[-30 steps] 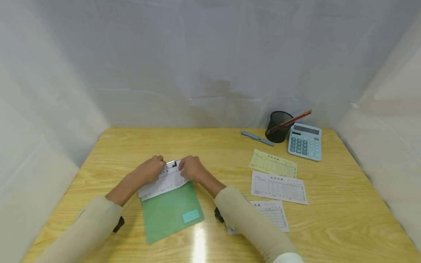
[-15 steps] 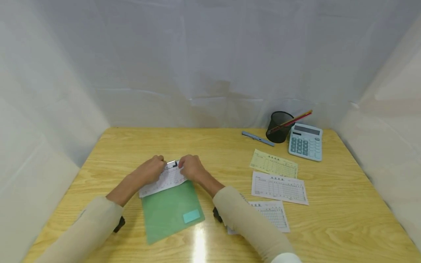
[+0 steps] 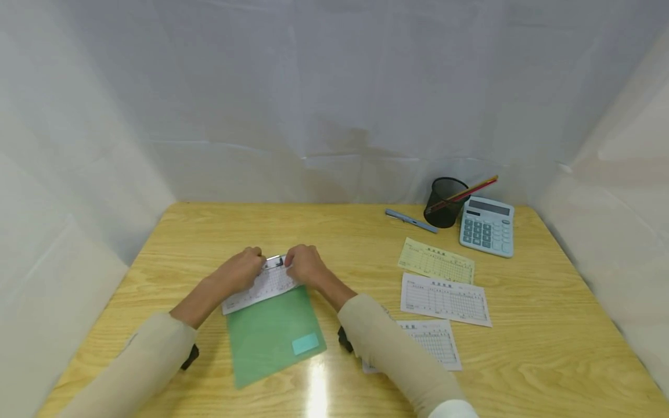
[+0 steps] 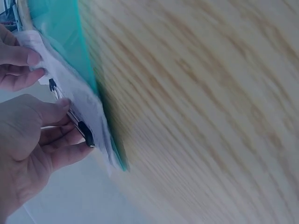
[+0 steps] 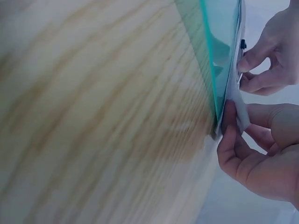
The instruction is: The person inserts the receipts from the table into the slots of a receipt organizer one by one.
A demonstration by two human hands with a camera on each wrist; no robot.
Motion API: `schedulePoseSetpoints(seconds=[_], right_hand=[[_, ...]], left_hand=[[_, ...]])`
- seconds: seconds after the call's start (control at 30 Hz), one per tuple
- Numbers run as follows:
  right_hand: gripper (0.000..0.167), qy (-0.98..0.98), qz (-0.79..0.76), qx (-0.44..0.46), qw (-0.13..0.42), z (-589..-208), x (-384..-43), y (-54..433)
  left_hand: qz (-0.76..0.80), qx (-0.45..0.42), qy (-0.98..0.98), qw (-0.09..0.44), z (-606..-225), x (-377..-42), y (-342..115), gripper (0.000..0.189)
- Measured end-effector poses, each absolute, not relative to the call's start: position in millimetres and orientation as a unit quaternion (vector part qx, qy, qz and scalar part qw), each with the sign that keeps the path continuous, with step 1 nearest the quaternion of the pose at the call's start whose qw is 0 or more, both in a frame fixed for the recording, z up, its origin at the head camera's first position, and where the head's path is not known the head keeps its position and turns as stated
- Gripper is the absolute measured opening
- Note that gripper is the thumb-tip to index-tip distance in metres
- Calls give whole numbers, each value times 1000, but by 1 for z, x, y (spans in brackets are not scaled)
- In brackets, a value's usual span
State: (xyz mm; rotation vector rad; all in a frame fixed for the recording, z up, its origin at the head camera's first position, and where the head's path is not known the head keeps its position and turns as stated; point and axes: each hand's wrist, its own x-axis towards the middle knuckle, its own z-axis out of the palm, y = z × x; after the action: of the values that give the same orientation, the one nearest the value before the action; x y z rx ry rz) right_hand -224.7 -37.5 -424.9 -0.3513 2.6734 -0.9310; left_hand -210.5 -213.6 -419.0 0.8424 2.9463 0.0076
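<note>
A translucent green folder (image 3: 272, 342) with a light-blue label lies on the table, printed paper slips (image 3: 258, 295) across its top end. At that end my left hand (image 3: 239, 271) grips a metal clip (image 3: 273, 263) with black ends; thumb and fingers are around it in the left wrist view (image 4: 37, 135). My right hand (image 3: 306, 267) pinches the slips' right corner beside the clip. In the right wrist view, the paper (image 5: 239, 109) is between the right thumb and fingers. How far the slips reach under the clip is hidden.
Right of the folder lie a yellow slip (image 3: 436, 260), a white slip (image 3: 445, 299) and another white slip (image 3: 434, 343) partly under the right sleeve. Behind them are a blue pen (image 3: 410, 220), a black mesh pen cup (image 3: 444, 216) with pencils, and a light-blue calculator (image 3: 487, 226).
A second sheet edge showing below the top slip is now lined up with it; the slips' lower edge sits slightly higher. Both hands stay almost in place.
</note>
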Motion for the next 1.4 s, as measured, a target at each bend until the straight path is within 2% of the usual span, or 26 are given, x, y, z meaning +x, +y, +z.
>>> schedulePoseSetpoints(seconds=[0.13,0.3,0.63,0.9,1.13,1.4], right_hand=[[13,931,-309,-126,145,-425,-226,-30],[18,936,-298,-147,116,-419,-228,-9],[19,921,-341,-165,91,-411,-221,62],[26,922,-356,-131,74,-416,-217,135],[34,925,-365,-96,32,-418,-215,197],[40,946,-316,-43,53,-417,-213,258]], left_hand=[[1,276,961,33,-419,-211,-215,16],[14,283,959,25,-418,-212,-217,16],[63,272,959,38,-417,-215,-221,11],[63,274,959,40,-416,-216,-221,10],[58,277,959,33,-418,-216,-220,11],[51,275,960,32,-416,-215,-220,13]])
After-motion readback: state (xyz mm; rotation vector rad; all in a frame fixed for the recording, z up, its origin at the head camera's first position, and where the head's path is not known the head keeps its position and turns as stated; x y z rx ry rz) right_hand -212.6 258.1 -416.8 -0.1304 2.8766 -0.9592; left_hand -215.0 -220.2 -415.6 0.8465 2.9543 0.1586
